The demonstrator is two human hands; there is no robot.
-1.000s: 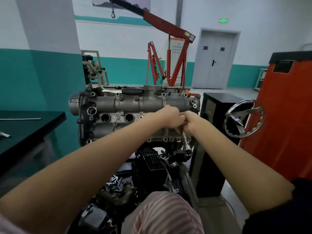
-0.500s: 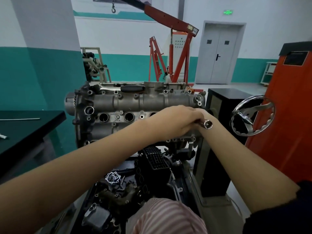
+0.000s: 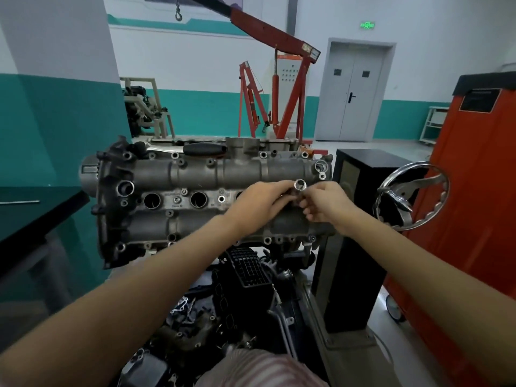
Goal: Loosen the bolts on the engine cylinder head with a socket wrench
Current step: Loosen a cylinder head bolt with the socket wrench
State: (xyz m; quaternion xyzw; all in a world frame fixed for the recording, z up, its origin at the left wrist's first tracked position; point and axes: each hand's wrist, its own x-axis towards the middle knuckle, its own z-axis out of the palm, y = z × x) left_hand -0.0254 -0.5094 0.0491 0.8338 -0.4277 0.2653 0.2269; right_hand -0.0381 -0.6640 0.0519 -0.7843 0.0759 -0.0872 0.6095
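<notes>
The grey engine cylinder head (image 3: 178, 174) stands on its side on a stand, with bolt holes and several round ports facing me. In front of its right half both hands meet around the socket wrench (image 3: 300, 185), whose open silver socket end points up toward me. My left hand (image 3: 259, 203) wraps the tool from the left. My right hand (image 3: 324, 202) pinches it just below the socket with curled fingers. The rest of the wrench is hidden by the hands.
A black table (image 3: 33, 216) is at left with a thin rod on it. A black cabinet (image 3: 357, 219), a chrome handwheel (image 3: 410, 196) and an orange machine (image 3: 474, 191) stand at right. A red engine hoist (image 3: 279, 79) is behind. Loose engine parts (image 3: 243, 297) lie below.
The wrench has been lifted from low on the head's right edge, handle hanging down, up to the middle, socket now facing up. Both hands rose with it; the right regripped.
</notes>
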